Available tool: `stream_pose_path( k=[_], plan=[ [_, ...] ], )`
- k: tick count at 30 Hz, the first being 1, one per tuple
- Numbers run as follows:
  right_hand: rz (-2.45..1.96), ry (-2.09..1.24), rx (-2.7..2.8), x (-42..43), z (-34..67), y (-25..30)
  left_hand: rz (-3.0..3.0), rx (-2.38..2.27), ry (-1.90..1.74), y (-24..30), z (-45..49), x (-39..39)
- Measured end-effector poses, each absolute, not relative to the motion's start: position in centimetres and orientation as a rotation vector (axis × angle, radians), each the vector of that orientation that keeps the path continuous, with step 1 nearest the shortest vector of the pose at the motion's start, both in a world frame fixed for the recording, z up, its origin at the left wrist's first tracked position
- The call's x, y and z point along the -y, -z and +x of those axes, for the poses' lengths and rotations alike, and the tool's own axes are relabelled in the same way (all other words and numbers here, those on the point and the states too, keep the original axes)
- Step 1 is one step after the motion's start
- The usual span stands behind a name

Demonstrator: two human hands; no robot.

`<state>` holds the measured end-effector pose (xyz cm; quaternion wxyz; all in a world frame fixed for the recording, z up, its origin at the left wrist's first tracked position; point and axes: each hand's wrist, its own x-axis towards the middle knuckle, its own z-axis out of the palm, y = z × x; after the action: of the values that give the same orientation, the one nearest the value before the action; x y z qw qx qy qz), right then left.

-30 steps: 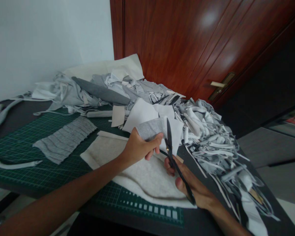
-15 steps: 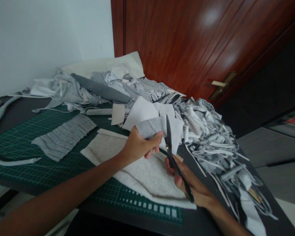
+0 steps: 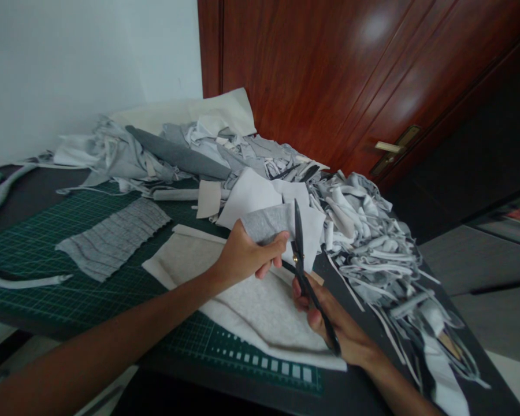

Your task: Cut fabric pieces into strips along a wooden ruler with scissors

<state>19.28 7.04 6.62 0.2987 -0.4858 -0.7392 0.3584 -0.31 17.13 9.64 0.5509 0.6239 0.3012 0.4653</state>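
My left hand [image 3: 249, 257] pinches a small piece of grey fabric [image 3: 266, 224] between thumb and fingers, and a white sheet [image 3: 305, 237] lies just behind it. My right hand [image 3: 333, 320] grips a pair of black-handled scissors [image 3: 312, 292]. Their narrow blades point upward, with the edge of the grey piece right beside them. Whether the blades are around the fabric is hard to tell. Below both hands lies a sheet of white felt-like padding [image 3: 260, 312].
A green cutting mat [image 3: 69, 289] with a grey ruffled strip [image 3: 112, 240] lies at left. Heaps of grey and white fabric scraps [image 3: 368, 248] cover the table's back and right. A wooden door with a brass handle [image 3: 394, 150] stands behind.
The whole view has drifted slightly, with the door handle shifting right and up. Both hands stay in nearly the same grip on the grey fabric and scissors.
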Motion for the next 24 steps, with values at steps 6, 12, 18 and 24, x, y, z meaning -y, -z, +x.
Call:
stream_pose_path(
  k=[6,12,18,24],
  plan=[
    [-1.271,-1.044,1.942,-7.05,19.17,-6.76,1.492,-0.721,-1.094,-9.60,-0.35,-17.14],
    [-1.241,-1.057,1.910,-7.22,18.91,-6.69,1.485,-0.742,-1.108,-9.88,-0.36,-17.00],
    [-1.253,-1.095,1.848,-7.27,18.79,-6.38,1.496,-0.738,-1.099,-9.76,-0.40,-17.14],
    [-1.259,-1.107,1.822,-7.20,18.79,-6.21,1.480,-0.738,-1.103,-9.73,-0.42,-17.15]
  ],
)
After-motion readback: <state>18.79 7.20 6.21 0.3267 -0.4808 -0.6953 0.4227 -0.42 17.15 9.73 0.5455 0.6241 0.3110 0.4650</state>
